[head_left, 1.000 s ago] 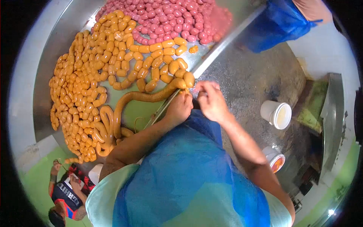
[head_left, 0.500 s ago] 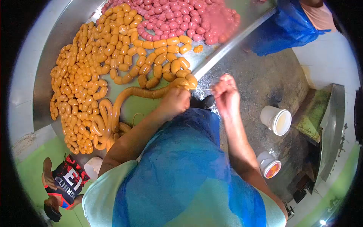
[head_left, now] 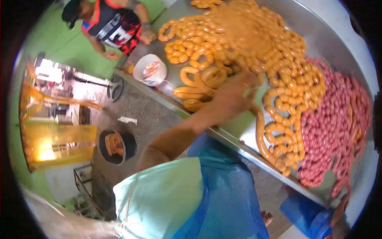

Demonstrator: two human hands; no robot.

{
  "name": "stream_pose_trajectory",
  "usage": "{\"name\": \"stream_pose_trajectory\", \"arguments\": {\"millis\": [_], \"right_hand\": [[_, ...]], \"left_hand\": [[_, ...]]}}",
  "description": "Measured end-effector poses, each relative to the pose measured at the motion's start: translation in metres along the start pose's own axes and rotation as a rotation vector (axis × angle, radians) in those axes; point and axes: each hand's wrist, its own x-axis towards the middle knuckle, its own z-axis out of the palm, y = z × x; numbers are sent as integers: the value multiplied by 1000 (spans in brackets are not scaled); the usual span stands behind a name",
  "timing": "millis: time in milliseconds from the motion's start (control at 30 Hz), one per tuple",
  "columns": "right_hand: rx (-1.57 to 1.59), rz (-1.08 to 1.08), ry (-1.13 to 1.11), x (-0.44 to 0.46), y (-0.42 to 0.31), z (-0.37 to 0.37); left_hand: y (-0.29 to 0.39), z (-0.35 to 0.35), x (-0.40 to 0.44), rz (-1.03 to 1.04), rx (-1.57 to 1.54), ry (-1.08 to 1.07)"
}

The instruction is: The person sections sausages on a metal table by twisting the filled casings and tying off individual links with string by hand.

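My left hand reaches over the metal table among orange linked sausages. Its fingers are smeared by motion but look apart, with nothing visible between them. Just below it, a long untied length of orange sausage runs down toward the table's near edge. Beside my wrist lie thick coils of orange sausage. A few fingertips, seemingly of my right hand, show past my blue apron; the rest is hidden, and what they hold cannot be seen.
Pink linked sausages cover the table's right part. A white bucket stands at the left end, near a person in a dark jersey. A black tub is on the floor. Another person's hand is at lower right.
The view has swung left. My left hand has left the tied sausage end and reaches farther over the table. My right hand, earlier pulling a string, is now mostly out of sight.
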Motion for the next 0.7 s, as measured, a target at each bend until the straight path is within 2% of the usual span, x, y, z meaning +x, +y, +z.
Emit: {"name": "stream_pose_trajectory", "arguments": {"millis": [33,133,167,233,300,333,400,433,467,533,600,667,700], "right_hand": [[-198,12,80,-4,-25,-2],[265,50,244,11,-89,1],[258,42,234,12,-110,5],[-52,-217,-16,10,-155,5],[71,-7,73,21,-206,24],[72,-13,74,24,-217,37],[-228,-190,38,26,-236,59],[-230,-198,42,25,-240,81],[-63,-218,-220,21,-239,114],[103,-243,-483,9,-243,143],[117,-2,-505,-9,-246,158],[176,22,-556,-12,-240,169],[273,-26,-529,-8,-233,172]], "left_hand": [[0,-36,4,-84,25,113],[-8,-120,-8,-200,200,458],[-18,-141,-18,-304,165,542],[-36,-174,-37,-455,96,706],[-51,-201,-51,-495,28,839],[-57,-212,-56,-490,-14,888],[-70,-225,-68,-494,-50,973],[-74,-227,-71,-507,-70,1007],[-77,-228,-74,-519,-90,1041],[-94,-230,-80,-546,-60,1075],[-119,-241,-86,-567,-25,1104],[-152,-264,-92,-739,62,1148],[-173,-274,-93,-734,58,1145]]}}
